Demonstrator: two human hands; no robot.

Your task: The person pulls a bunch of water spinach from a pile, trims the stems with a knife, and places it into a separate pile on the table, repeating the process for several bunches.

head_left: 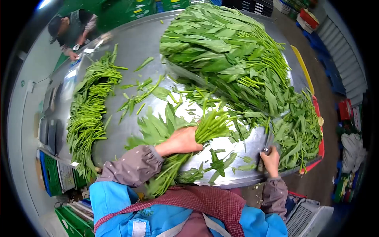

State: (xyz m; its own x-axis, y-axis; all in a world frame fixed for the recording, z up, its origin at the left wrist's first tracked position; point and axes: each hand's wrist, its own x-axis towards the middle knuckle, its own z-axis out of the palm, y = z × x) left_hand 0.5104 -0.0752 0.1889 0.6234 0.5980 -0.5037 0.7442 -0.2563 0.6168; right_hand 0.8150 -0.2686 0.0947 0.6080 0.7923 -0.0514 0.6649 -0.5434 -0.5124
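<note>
My left hand [183,140] is wrapped round a bunch of green stems [213,125], with leaves spreading to the left and below. My right hand [270,158] grips the dark handle of a knife [261,162] near the table's front edge; its blade points away, toward the greens. A large heap of leafy greens [221,47] fills the back right of the metal table [130,47]. More loose greens [300,130] lie at the right edge. On the left, a long row of bunched greens [92,114] runs front to back. Cut stems and leaves [148,93] are scattered between.
A co-worker [73,29] stands at the far left corner, hands at the table. Green crates [138,10] are behind the table, and another crate [73,219] is at the lower left. A grey basket [306,219] stands at the lower right.
</note>
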